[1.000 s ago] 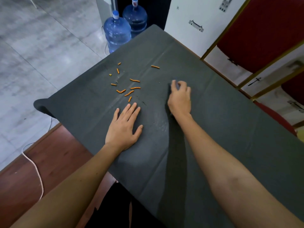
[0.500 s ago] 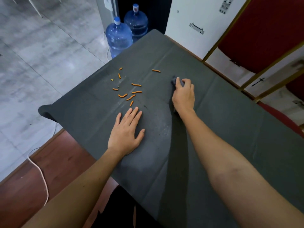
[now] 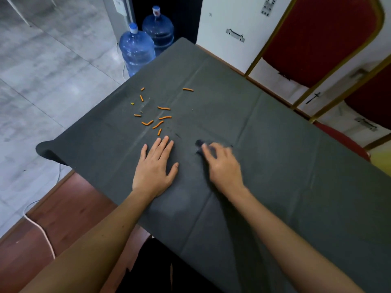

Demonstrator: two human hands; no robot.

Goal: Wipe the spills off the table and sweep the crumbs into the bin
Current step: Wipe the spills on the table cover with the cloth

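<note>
Pressing left hand [image 3: 155, 169] flat on table [image 3: 285, 166], we kept fingers spread, palm down, gripping nothing. Right hand [image 3: 223, 163] blurred, fingers curled over small dark cloth [image 3: 201, 143] held against tabletop; cloth edge showed beyond fingertips. Orange crumbs [image 3: 157, 118] lay scattered just ahead of left fingertips, one stray piece [image 3: 187, 89] farther off. Spill marks we could not make out. Two water jugs [image 3: 137, 49] stood on floor past table corner.

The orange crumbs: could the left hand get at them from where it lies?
Probably yes. The left hand lies flat on the table, and the nearest orange crumbs sit just beyond it with nothing between.
</note>
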